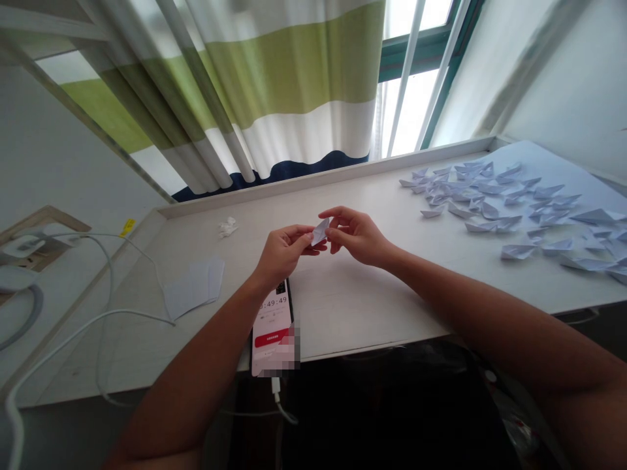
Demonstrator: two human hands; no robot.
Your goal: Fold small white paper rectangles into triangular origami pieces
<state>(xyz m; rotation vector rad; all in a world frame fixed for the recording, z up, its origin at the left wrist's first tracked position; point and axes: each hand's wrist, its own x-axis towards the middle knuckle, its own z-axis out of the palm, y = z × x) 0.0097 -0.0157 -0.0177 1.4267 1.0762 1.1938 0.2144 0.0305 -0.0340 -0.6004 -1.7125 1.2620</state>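
Observation:
A small folded piece of white paper is held up between my two hands above the middle of the table. My left hand pinches its lower left side, thumb on top and fingers beneath. From the right, my right hand grips the paper's edge at the thumb, with its index finger arched above. Parts of the fingers behind the paper are hidden. Several folded white paper boats lie spread over the right side of the table.
Flat white paper sheets lie at left, with a crumpled white scrap behind them. A phone on a cable rests at the front edge of the white table. White cables cross the left side. Striped curtains hang behind.

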